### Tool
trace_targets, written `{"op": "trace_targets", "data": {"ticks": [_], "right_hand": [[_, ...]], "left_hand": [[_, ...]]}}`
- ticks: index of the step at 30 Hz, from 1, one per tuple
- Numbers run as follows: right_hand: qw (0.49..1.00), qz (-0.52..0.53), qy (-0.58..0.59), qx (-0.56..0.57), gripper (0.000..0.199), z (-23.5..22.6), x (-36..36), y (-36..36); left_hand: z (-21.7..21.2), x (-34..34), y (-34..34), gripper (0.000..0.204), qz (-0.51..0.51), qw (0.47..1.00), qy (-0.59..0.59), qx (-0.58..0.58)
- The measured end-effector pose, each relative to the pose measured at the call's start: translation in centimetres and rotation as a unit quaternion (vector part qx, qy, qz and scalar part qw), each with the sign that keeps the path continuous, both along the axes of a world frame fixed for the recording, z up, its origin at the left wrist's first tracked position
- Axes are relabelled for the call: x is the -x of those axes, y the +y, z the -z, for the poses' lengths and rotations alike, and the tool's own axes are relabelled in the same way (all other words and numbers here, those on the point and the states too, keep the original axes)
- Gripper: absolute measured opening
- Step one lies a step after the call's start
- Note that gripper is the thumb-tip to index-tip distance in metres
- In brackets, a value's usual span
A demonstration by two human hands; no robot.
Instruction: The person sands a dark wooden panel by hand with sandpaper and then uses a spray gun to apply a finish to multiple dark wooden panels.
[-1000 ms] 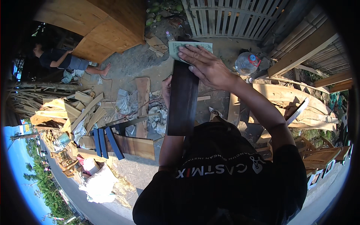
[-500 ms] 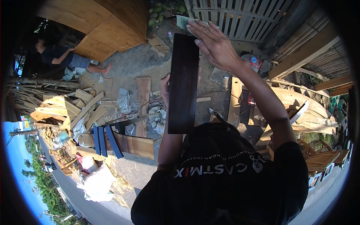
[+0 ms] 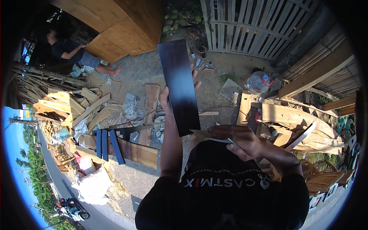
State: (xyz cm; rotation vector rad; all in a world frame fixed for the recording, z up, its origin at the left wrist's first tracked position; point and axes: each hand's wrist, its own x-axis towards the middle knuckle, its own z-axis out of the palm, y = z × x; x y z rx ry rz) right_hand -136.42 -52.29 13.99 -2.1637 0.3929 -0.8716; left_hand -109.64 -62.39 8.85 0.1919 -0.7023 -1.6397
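Note:
A long, dark, glossy wooden board (image 3: 178, 86) is held up in front of me, its far end leaning to the left. My left hand (image 3: 165, 100) grips it from beneath; the thumb shows on the left edge and fingertips on the right, while the palm is hidden. Close to my chest, my right hand (image 3: 241, 141) pinches a pale, curled sheet of sandpaper (image 3: 201, 135) at the board's near end. Part of the sheet is hidden by the fingers. Several narrow dark boards (image 3: 114, 146) lie at the left across a brown plank (image 3: 141, 155).
Scrap wood (image 3: 63, 105) is heaped at the left, near a white sack (image 3: 91, 186). A person (image 3: 71, 53) sits by a large wooden cabinet (image 3: 115, 28). To the right are a clear water jug (image 3: 258, 81) and pale timber slabs (image 3: 295, 117). A motorbike (image 3: 71, 209) is on the road.
My right hand has drawn the sandpaper from the board's far end back to its near end. The board's far end has swung left, and its face catches more light. A motorbike has appeared.

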Motion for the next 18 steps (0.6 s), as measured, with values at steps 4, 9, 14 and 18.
{"op": "trace_targets", "data": {"ticks": [4, 9, 14, 18], "right_hand": [[0.971, 0.2, 0.027, 0.129, 0.05, -2.7, 1.0, -4.6], [0.888, 0.307, 0.117, 0.322, 0.063, -4.8, -2.2, -12.8], [0.936, 0.165, 0.149, 0.271, 0.061, 0.4, -5.1, -11.0], [0.961, 0.041, 0.162, 0.221, 0.061, 2.5, -4.1, -3.0]], "left_hand": [[-1.2, 1.2, 0.6, 0.091, 0.014, 0.999, -0.038, -0.006], [-1.1, 4.2, 1.4, 0.077, -0.027, 0.999, 0.005, -0.045], [-3.2, 3.4, 0.4, 0.076, -0.115, 0.987, 0.003, -0.109], [-2.2, 0.8, -1.3, 0.081, -0.086, 0.993, 0.084, -0.006]]}}
